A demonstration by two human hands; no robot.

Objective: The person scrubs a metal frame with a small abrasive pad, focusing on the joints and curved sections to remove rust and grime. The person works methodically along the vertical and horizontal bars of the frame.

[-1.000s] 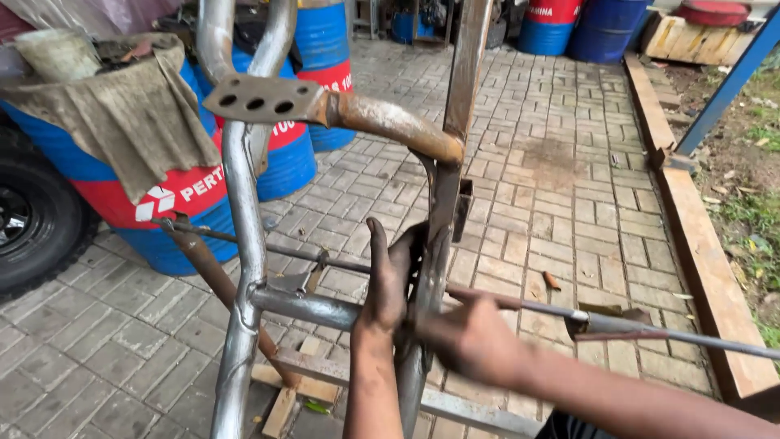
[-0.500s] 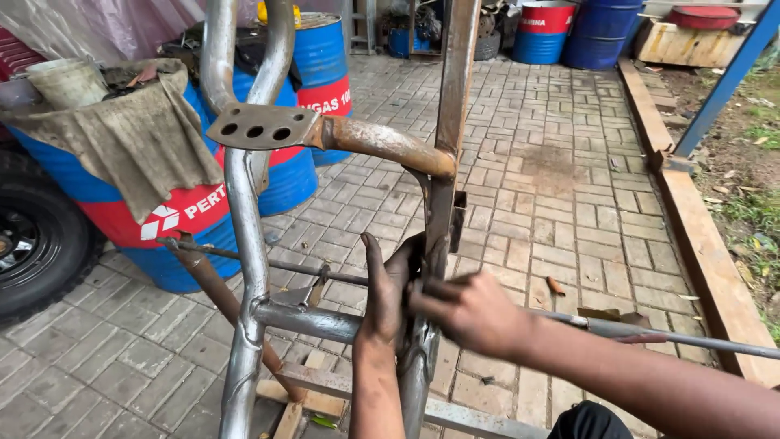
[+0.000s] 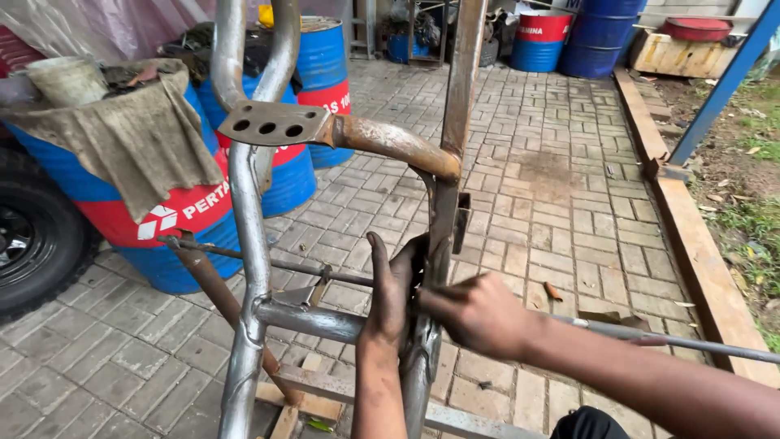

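A bare steel tube frame (image 3: 248, 244) stands upright on brick paving, with a rusty cross tube (image 3: 390, 140) and a drilled plate (image 3: 272, 123) near its top. My left hand (image 3: 388, 297) wraps the frame's central upright tube (image 3: 445, 203) from the left, thumb pointing up. A long thin metal rod (image 3: 268, 262) runs across through the frame and out to the right (image 3: 691, 341). Just right of the upright, my right hand (image 3: 481, 313) is closed on this rod, fingertips against the tube. The spot where the rod meets the tube is hidden by my hands.
Blue and red drums (image 3: 187, 211) stand at left, one draped with a grey cloth (image 3: 130, 138). A black tyre (image 3: 32, 244) is at the far left. Wood scraps (image 3: 296, 402) lie under the frame. A wooden beam (image 3: 691, 236) and a blue post (image 3: 723, 81) line the right side.
My right hand has risen a little beside the upright tube, still on the rod. The left hand keeps its grip. The view has shifted slightly.
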